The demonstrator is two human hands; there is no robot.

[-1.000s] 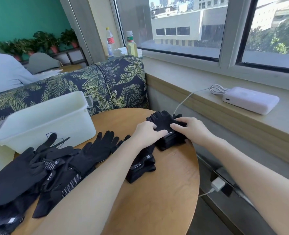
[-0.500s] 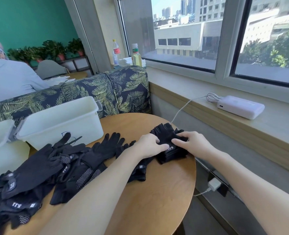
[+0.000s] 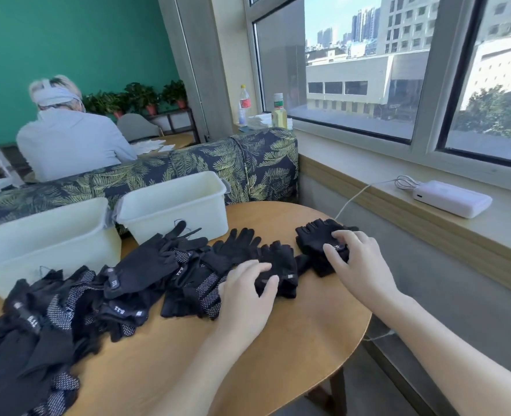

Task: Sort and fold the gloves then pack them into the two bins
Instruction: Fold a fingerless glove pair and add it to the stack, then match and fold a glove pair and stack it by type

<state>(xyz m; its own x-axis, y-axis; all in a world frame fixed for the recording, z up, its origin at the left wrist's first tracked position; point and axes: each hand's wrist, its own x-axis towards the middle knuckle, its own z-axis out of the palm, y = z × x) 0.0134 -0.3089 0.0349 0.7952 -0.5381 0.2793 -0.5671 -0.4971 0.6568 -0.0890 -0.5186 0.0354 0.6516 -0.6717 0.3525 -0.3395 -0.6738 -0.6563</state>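
1. The right hand point(image 3: 357, 261) lies on the folded stack of black fingerless gloves point(image 3: 319, 244) near the window edge of the round wooden table point(image 3: 293, 340), fingers spread and lightly bent, pressing rather than gripping.
2. The left hand point(image 3: 246, 291) rests fingers apart on a second black fingerless glove point(image 3: 282, 267), just beside the stack; whether it pinches the fabric, I cannot tell.
3. A long heap of loose black fabric gloves with dotted palms point(image 3: 98, 298) sprawls leftwards across the table.
4. Two white plastic bins point(image 3: 176, 205) stand side by side behind the heap, touching it.
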